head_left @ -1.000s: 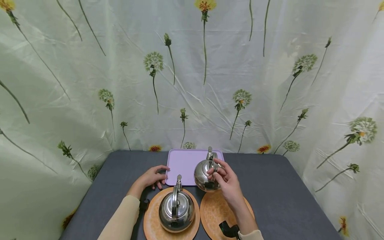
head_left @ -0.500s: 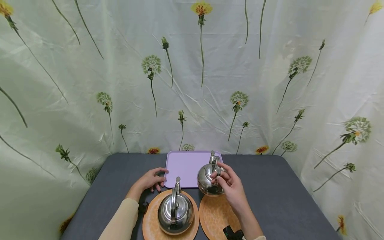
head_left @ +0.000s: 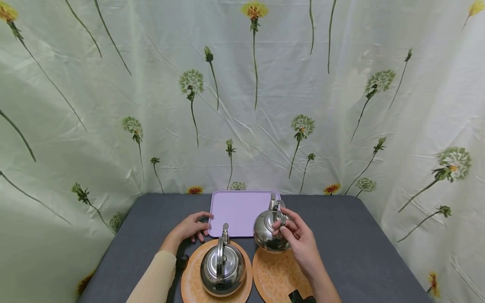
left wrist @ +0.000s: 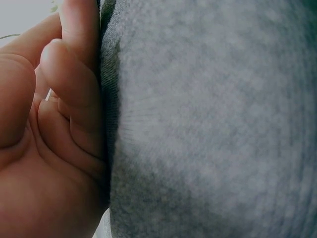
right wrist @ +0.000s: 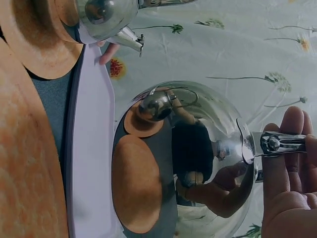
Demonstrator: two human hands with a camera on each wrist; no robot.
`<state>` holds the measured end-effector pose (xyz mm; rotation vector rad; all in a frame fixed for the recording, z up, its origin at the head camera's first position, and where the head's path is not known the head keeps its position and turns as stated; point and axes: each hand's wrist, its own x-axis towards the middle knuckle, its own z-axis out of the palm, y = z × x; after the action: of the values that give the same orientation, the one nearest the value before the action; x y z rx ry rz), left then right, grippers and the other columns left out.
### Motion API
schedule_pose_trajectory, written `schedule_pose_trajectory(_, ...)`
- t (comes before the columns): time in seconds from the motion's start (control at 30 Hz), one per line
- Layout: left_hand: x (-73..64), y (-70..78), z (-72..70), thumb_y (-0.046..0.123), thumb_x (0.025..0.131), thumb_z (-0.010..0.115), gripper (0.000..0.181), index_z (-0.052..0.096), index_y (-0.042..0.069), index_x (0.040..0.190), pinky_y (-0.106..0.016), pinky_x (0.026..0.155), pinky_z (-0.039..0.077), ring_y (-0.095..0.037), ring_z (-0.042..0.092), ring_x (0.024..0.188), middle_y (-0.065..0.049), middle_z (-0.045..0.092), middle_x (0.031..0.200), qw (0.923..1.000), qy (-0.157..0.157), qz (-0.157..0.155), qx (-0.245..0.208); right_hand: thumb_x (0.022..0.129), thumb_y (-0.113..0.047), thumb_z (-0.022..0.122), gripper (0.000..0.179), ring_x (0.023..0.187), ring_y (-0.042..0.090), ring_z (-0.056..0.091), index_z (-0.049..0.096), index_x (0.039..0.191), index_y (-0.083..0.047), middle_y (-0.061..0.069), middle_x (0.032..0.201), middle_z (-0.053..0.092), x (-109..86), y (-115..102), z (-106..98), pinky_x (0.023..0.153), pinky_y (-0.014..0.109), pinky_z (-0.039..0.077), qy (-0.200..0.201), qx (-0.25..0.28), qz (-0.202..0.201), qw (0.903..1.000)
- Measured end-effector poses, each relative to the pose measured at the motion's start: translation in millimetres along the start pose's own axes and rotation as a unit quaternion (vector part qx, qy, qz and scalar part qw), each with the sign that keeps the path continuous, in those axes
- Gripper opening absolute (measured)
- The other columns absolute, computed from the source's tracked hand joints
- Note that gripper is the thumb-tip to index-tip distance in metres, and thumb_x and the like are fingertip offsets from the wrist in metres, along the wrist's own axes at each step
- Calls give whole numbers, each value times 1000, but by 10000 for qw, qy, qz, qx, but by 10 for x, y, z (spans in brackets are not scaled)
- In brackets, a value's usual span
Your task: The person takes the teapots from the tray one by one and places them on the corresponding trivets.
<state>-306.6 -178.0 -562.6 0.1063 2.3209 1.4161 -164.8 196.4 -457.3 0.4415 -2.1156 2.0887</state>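
My right hand (head_left: 301,242) grips the handle of a shiny steel kettle (head_left: 267,237), its fingers curled round it. In the right wrist view this kettle (right wrist: 198,198) hangs clear of the tray and the orange mat. Its spout points away from me, and it overlaps the lilac tray's near right corner in the head view. At the left edge of the lilac tray (head_left: 235,210) lies my left hand (head_left: 189,227), fingertips touching the rim. A second steel kettle (head_left: 231,277) stands on the left round orange mat (head_left: 189,277), handle upright. The right orange mat (head_left: 273,273) carries no kettle.
A dark grey cloth (head_left: 352,252) covers the table. Behind it and on both sides hangs a pale curtain (head_left: 242,105) printed with dandelions. The two mats lie side by side in front of the tray, close to its near edge.
My right hand has moved the held kettle to the right and slightly towards me, baring more of the tray. My left hand stays at the tray's edge; the other kettle has not moved.
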Motion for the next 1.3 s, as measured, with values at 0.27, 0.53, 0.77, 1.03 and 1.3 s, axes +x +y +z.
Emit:
schedule_pose_trajectory(0.27, 16, -7, 1, 21, 104, 68, 44, 60, 15, 146, -24, 45, 44, -12, 67, 54, -3, 71, 77, 10000, -45, 27, -48, 109, -7, 57, 52, 92, 8, 75, 39, 156, 6, -8, 106, 75, -117, 6, -114, 94, 20, 58, -58, -21, 161, 9999)
schedule_pose_trajectory(0.53, -6, 6, -3, 20, 104, 67, 43, 60, 15, 146, -24, 45, 44, -11, 67, 54, -2, 70, 76, 10000, -25, 9, -81, 109, -6, 56, 51, 93, 7, 75, 39, 155, 8, -8, 107, 75, -193, 48, -199, 92, 22, 59, -143, -93, 215, 9996)
schedule_pose_trajectory(0.77, -7, -18, -15, 21, 105, 66, 43, 59, 14, 147, -25, 45, 44, -11, 67, 54, -3, 71, 77, 9999, -82, 88, -105, 109, -6, 57, 51, 93, 6, 75, 38, 154, 9, -8, 108, 76, -280, 83, -281, 91, 22, 59, -313, -138, 256, 9991)
schedule_pose_trajectory(1.03, 0, 8, -43, 22, 105, 66, 44, 59, 14, 148, -25, 45, 44, -11, 67, 54, -3, 70, 77, 9998, -74, 135, -82, 108, -1, 55, 51, 93, 5, 76, 35, 152, 16, -8, 109, 78, -342, 139, -322, 90, 23, 60, -504, 167, 69, 9986)
schedule_pose_trajectory(1.3, -29, 34, -31, 21, 106, 65, 43, 59, 14, 147, -25, 45, 44, -11, 66, 54, -3, 70, 77, 9998, -85, 114, -135, 108, 1, 53, 44, 94, 6, 76, 49, 151, -8, -7, 110, 78, -442, 217, -394, 90, 23, 60, -456, 277, 87, 9985)
